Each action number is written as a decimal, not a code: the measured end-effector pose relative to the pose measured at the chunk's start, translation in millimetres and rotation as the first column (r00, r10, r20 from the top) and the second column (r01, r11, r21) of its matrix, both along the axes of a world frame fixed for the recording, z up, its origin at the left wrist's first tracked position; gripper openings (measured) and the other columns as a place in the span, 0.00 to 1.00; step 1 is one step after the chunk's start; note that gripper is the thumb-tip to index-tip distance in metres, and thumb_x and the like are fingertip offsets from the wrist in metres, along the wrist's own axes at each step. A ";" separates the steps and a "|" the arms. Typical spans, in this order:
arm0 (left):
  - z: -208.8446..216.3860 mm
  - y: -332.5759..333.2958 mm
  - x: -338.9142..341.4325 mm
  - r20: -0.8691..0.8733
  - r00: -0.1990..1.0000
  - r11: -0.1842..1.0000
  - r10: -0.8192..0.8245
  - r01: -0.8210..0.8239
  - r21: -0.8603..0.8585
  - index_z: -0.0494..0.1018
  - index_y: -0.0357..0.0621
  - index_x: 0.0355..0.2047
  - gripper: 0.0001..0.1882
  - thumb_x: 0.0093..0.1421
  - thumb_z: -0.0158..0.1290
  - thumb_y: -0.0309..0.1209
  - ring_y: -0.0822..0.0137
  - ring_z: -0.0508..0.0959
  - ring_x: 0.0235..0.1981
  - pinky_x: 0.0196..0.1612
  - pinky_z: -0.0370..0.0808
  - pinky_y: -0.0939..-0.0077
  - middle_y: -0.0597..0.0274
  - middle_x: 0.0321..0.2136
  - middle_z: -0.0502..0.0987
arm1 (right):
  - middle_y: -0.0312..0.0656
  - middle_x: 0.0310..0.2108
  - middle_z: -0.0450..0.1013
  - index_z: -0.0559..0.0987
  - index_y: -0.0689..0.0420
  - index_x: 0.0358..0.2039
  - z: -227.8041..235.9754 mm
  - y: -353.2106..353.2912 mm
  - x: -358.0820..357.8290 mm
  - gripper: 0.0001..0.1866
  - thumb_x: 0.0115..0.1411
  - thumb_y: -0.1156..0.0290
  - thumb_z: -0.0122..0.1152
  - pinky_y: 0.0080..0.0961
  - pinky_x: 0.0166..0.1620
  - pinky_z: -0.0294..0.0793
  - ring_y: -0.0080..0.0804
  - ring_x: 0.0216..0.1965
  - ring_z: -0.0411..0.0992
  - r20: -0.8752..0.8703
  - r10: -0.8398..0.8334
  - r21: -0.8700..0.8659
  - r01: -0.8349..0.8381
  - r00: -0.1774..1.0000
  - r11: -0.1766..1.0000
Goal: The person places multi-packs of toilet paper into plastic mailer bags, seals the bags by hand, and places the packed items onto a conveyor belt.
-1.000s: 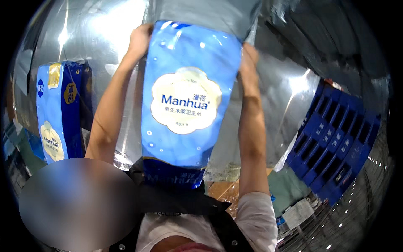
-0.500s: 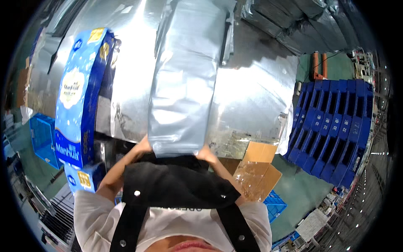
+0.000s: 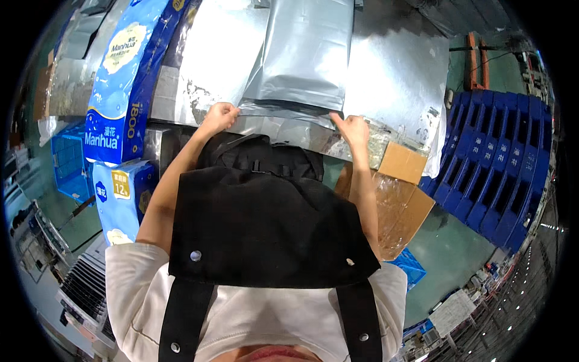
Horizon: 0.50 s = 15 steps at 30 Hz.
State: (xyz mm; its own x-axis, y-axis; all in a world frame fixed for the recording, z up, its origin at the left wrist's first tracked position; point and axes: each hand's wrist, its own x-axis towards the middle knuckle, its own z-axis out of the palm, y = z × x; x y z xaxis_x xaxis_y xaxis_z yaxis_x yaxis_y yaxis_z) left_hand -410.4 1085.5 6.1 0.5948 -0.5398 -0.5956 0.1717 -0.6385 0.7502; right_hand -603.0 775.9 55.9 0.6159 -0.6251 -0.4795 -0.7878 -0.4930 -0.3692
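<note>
A long grey plastic mailing bag (image 3: 304,66) lies on the metal-topped table (image 3: 398,66), stretching away from me, its near end close to the table's front edge. At the near left corner of that end my left hand (image 3: 222,118) is closed, pinching the bag's edge. My right hand (image 3: 353,128) grips the near right corner, thumb against the plastic. Between both hands the bag's mouth shows as a dark slit. Whatever is inside the bag is hidden.
Left of the bag stand a tall blue tissue pack (image 3: 123,78) and another blue pack (image 3: 120,199) below it. An opened cardboard box (image 3: 401,205) sits by my right arm. Blue pallets (image 3: 491,169) are stacked at right; a blue crate (image 3: 69,160) is at far left.
My hands have moved away from my body, from beside the bag's near end to its two corners. The near end now shows a dark opening; the view has shifted.
</note>
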 end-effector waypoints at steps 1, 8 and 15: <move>1.5 -0.7 0.2 -0.005 1.000 1.000 -0.005 0.005 0.007 0.70 0.37 0.18 0.15 0.54 0.51 0.37 0.77 0.68 0.13 0.16 0.65 0.82 0.66 0.12 0.69 | 0.48 0.12 0.68 0.73 0.61 0.12 21.6 20.1 11.6 0.21 0.45 0.55 0.60 0.32 0.24 0.67 0.41 0.16 0.68 0.031 -0.053 -0.147 0.057 0.998 0.987; -15.9 -21.6 0.2 0.416 0.905 0.994 -0.087 0.048 0.102 0.73 0.36 0.23 0.17 0.48 0.56 0.41 0.66 0.72 0.18 0.26 0.68 0.73 0.60 0.15 0.74 | 0.49 0.32 0.70 0.70 0.57 0.40 -57.4 109.4 42.7 0.16 0.49 0.67 0.56 0.38 0.38 0.70 0.46 0.35 0.69 0.400 0.482 -0.276 -0.398 0.780 0.875; 1.2 -14.1 -3.1 0.121 0.983 0.977 -0.136 0.112 0.180 0.74 0.41 0.17 0.13 0.48 0.55 0.37 0.72 0.70 0.16 0.24 0.67 0.76 0.62 0.12 0.72 | 0.47 0.24 0.71 0.76 0.55 0.28 -76.2 131.2 46.0 0.07 0.50 0.67 0.53 0.39 0.37 0.69 0.47 0.32 0.70 0.416 0.392 -0.092 -0.391 0.820 0.916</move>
State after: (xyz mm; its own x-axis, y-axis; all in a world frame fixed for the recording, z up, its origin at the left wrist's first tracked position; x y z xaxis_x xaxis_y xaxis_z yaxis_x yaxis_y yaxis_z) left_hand -413.5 1071.4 7.3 0.6093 -0.5107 -0.6065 -0.0102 -0.7699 0.6381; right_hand -557.0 907.1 -20.3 0.9499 -0.2887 -0.1200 -0.2992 -0.7281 -0.6167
